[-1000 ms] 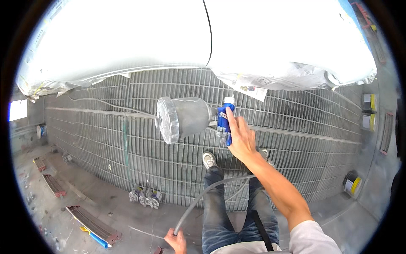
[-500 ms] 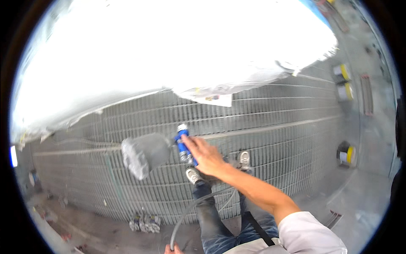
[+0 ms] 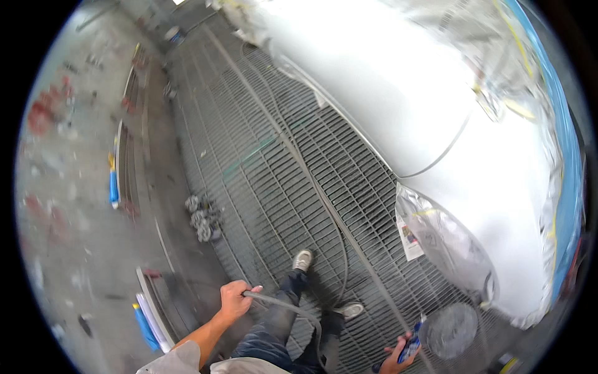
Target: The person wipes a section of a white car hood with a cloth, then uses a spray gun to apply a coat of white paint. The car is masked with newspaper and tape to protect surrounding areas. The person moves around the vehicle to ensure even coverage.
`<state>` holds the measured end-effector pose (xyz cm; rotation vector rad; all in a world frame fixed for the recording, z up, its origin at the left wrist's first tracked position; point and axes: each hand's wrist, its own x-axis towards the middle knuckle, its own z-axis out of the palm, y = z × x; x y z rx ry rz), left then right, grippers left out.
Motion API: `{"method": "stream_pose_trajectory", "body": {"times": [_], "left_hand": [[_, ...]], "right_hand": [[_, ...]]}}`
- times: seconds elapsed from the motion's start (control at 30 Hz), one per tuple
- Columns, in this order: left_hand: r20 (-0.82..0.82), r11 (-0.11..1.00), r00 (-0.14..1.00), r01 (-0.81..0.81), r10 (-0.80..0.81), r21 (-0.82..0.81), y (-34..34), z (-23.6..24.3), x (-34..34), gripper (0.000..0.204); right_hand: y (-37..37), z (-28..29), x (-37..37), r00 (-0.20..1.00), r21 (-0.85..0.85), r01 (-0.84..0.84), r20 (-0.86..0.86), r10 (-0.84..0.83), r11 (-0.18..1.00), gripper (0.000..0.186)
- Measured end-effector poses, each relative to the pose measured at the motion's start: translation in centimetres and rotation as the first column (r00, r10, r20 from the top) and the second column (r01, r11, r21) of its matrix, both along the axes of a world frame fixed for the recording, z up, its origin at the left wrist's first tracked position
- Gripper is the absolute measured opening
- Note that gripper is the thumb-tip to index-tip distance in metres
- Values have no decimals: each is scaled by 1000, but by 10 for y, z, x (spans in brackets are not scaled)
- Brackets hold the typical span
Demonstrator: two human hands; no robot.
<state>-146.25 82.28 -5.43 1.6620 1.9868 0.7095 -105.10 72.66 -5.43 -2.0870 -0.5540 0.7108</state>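
My left hand (image 3: 235, 300) is closed around a grey air hose (image 3: 278, 303), out in front of my left thigh. From there the hose droops across my legs. At the lower right, my right hand (image 3: 393, 360) grips a blue spray gun (image 3: 409, 346). A round, translucent grey cup (image 3: 453, 330) sits on the gun, its inside hard to make out. The gun is low beside the wheel area of a white car body (image 3: 398, 93), apart from the panel.
Plastic film (image 3: 445, 243) covers the wheel, and blue sheeting (image 3: 568, 206) lines the car's far edge. I stand on a metal floor grating (image 3: 268, 187), along which hose runs. Crumpled grey wads (image 3: 204, 218) lie by the left wall, which carries slatted fixtures (image 3: 124, 165).
My view has swung left along the car. The left hand has come up into view with the hose; the spray gun in my right hand now appears at the lower right.
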Motion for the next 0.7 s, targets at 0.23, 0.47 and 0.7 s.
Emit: {"method": "stream_pose_trajectory", "body": {"times": [0.23, 0.47, 0.7], "left_hand": [[49, 970, 998, -46, 35, 241, 3, -10, -40, 35], [224, 904, 952, -273, 207, 328, 40, -12, -130, 34], [581, 756, 711, -611, 395, 234, 111, 4, -235, 22]], "right_hand": [[45, 9, -17, 975, 23, -180, 137, 175, 983, 42], [127, 34, -158, 954, 8, -222, 208, 216, 975, 50], [237, 22, -304, 897, 301, -375, -121, 425, 877, 31]]}}
